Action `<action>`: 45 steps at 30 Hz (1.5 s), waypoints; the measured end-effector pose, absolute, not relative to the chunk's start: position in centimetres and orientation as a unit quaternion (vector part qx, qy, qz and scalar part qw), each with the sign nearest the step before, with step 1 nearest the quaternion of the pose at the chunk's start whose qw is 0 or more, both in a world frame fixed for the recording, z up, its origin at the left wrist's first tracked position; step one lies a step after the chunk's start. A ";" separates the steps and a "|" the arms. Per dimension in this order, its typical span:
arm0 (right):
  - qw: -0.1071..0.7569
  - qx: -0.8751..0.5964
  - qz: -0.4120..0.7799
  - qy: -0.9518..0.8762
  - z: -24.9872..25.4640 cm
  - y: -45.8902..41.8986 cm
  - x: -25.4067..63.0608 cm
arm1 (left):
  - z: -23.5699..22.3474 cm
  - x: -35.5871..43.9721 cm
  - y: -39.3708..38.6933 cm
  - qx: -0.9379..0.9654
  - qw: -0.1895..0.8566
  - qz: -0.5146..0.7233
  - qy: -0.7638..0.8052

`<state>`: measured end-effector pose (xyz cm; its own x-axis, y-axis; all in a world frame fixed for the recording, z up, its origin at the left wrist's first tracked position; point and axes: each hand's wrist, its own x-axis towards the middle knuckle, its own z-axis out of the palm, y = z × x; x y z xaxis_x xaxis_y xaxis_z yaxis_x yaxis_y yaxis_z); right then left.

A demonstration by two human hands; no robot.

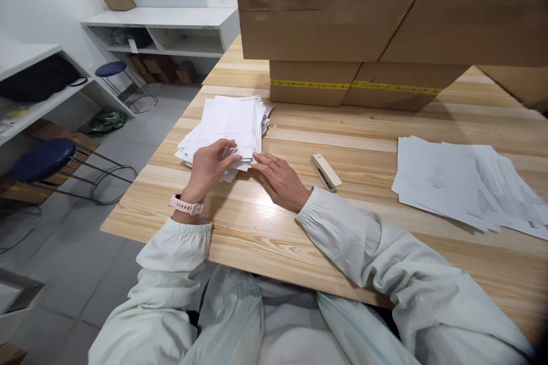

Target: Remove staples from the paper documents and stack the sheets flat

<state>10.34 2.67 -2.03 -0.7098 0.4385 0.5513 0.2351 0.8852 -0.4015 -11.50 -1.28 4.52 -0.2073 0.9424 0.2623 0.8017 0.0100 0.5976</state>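
A pile of printed white sheets [229, 122] lies on the wooden table at the left, its edges uneven. My left hand [209, 164] rests at the pile's near edge, thumb and fingers curved and apart. At the near right corner of the pile, my right hand [280, 179] has its fingers stretched out, the tips at the paper's edge. Neither hand visibly grips a sheet. A cream stapler [326, 171] lies on the table to the right of my right hand.
Another spread of printed sheets [445, 182] lies at the right of the wooden table [257, 245]. Large cardboard boxes [312, 17] are stacked across the back. Blue-topped stools [45, 158] and white shelving [188, 20] stand to the left, beyond the table's edge.
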 end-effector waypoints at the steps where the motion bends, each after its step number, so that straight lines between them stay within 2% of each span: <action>1: 0.334 -0.185 0.150 -0.912 -2.1 2.7 10.3 | 4.5 -11.7 -1.3 0.615 0.118 0.347 0.698; 5: 0.336 -0.187 0.147 -0.911 -2.2 2.8 10.4 | 4.5 -11.8 -1.3 0.604 0.127 0.363 0.698; 8: 0.344 -0.191 0.179 -0.902 -1.8 2.7 10.3 | 4.7 -11.5 -1.2 0.618 0.079 0.315 0.716; 12: 0.403 -0.242 0.285 -0.836 -1.1 2.3 9.3 | 4.9 -11.0 -1.1 0.628 0.024 0.266 0.731; 16: 0.444 -0.325 0.404 -0.731 -0.8 2.2 7.9 | 4.8 -11.0 -1.1 0.629 0.020 0.261 0.732; 19: 0.451 -0.352 0.440 -0.692 -0.8 2.2 7.5 | 4.6 -11.2 -1.1 0.624 0.026 0.270 0.733; 25: 0.471 -0.359 0.431 -0.681 -0.5 2.3 7.3 | 4.4 -11.2 -1.3 0.592 0.048 0.352 0.723; 30: 0.493 -0.374 0.416 -0.666 0.2 2.5 6.4 | 4.0 -11.0 -1.3 0.525 -0.026 0.454 0.719; 34: 0.509 -0.369 0.410 -0.661 0.6 2.7 6.0 | 3.2 -11.4 -1.2 0.555 -0.055 0.449 0.698; 40: 0.506 -0.334 0.342 -0.718 0.5 3.3 5.9 | 3.0 -11.4 -1.6 0.624 -0.027 0.389 0.677; 45: 0.481 -0.326 0.310 -0.753 0.4 3.6 5.7 | 3.6 -10.9 -2.2 0.629 0.009 0.397 0.669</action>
<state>5.72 3.56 0.41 -0.3251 0.7886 0.5220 0.1933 0.5957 -0.7796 -10.87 -2.17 3.64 -0.2091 0.8480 0.4871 0.8334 -0.1060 0.5423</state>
